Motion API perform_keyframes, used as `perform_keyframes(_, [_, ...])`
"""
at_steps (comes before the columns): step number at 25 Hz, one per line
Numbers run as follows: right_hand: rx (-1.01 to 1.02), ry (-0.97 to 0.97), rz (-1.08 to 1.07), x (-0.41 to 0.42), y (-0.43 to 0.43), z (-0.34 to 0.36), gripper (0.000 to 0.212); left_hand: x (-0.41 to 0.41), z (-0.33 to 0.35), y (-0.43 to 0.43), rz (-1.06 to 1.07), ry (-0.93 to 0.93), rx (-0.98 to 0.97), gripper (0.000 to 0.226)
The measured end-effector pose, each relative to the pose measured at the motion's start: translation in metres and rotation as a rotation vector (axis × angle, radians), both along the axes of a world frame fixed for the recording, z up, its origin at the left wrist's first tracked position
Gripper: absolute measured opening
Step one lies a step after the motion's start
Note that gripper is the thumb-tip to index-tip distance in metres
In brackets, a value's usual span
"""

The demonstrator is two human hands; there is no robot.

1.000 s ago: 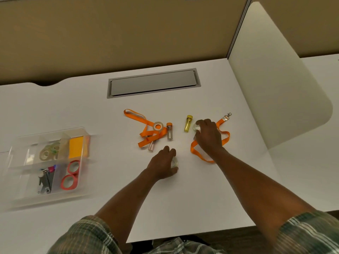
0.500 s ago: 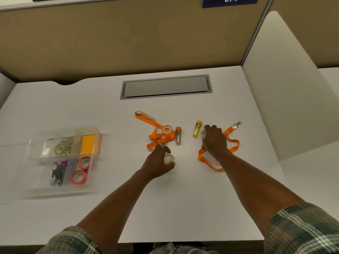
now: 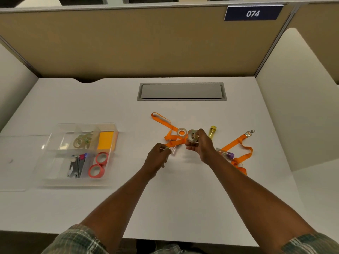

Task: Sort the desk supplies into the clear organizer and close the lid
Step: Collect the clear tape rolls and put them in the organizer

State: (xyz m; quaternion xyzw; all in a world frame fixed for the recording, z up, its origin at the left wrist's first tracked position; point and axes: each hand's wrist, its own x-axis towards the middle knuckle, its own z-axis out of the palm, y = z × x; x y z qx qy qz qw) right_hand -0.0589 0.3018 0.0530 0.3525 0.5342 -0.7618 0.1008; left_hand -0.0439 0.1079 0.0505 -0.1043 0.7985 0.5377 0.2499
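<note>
My right hand [image 3: 203, 147] holds a clear tape roll [image 3: 192, 136] just above the desk. My left hand [image 3: 157, 158] is closed on a second small clear tape roll, mostly hidden by the fingers. A clear vial [image 3: 173, 150] lies at its fingertips. Between the hands an orange lanyard [image 3: 165, 121] carries a white tape roll [image 3: 182, 132]. A yellow vial [image 3: 212, 132], a purple-capped vial [image 3: 226, 154] and a second orange lanyard [image 3: 238, 143] lie to the right. The clear organizer [image 3: 55, 173] sits at the left, its lid [image 3: 18, 162] lying open flat beside it.
The organizer holds clear tape rolls [image 3: 82, 141], orange sticky notes [image 3: 106, 141], two red tape rolls [image 3: 98, 164] and a stapler [image 3: 76, 165]. A grey cable hatch [image 3: 181, 91] is set into the desk's back. Partition walls close the back and right side.
My right hand lifted a clear tape roll off the right lanyard and moved left toward the middle. My left hand stayed closed and shifted slightly. The camera tilted up.
</note>
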Motion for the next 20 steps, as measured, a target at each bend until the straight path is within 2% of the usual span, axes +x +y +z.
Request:
perform_keyframes(2, [-0.12,-0.006,0.001,-0.001,-0.026,0.006,0.037,-0.003,0.008,-0.013,0.062,-0.051,0.073,0.031])
perform_keyframes(4, [-0.148,-0.016,0.06,-0.003,-0.053,0.012,0.04,-0.005,0.015,-0.032,0.107,-0.091,0.131,0.044])
perform_keyframes(6, [-0.106,-0.009,0.165,-0.006,-0.077,0.015,0.044,-0.009,0.017,-0.053,0.131,-0.113,0.165,0.049])
perform_keyframes(10, [0.012,0.01,0.305,-0.016,-0.128,0.016,0.045,-0.018,0.014,-0.1,0.176,-0.054,0.172,0.041])
perform_keyframes(12, [0.121,0.024,0.416,-0.024,-0.156,0.017,0.038,-0.026,0.013,-0.125,0.215,0.023,0.092,0.032])
perform_keyframes(15, [0.359,0.098,0.639,-0.04,-0.206,0.017,0.029,-0.042,0.007,-0.175,0.195,0.22,-0.171,0.024])
perform_keyframes(17, [0.542,0.201,0.716,-0.053,-0.239,0.012,0.028,-0.052,0.002,-0.214,0.134,0.322,-0.3,0.032])
perform_keyframes(20, [0.793,0.376,0.811,-0.072,-0.287,0.002,0.037,-0.064,-0.005,-0.273,0.091,0.421,-0.444,0.047])
